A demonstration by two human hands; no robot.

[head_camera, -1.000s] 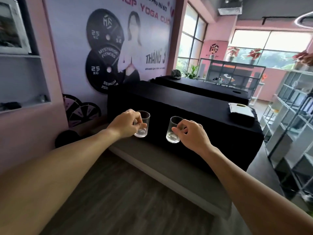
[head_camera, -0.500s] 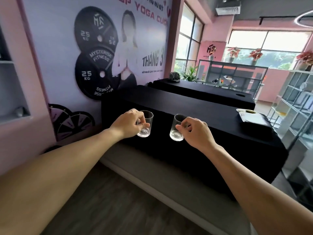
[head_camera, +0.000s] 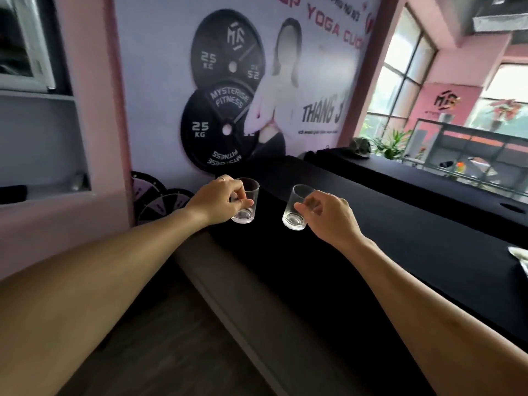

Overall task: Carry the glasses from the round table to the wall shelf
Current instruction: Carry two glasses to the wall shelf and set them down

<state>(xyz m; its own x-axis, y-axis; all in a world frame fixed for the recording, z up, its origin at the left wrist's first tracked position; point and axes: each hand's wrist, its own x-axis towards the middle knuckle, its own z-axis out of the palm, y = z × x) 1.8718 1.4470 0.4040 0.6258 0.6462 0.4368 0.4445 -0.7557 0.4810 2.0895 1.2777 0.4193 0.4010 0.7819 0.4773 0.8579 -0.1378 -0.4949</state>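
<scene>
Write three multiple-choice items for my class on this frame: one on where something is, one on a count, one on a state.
1. Where is the wall shelf?
A. left of the poster
B. right of the windows
C. under the black bench

2. How many clear glasses are carried?
A. one
B. two
C. four

3. What is inside the glasses?
A. water
B. juice
C. nothing

Answers:
1. A, it is recessed in the pink wall beside the weight-plate poster.
2. B, the left hand grips the left glass and the right hand grips the right glass.
3. C, both look empty.
</scene>
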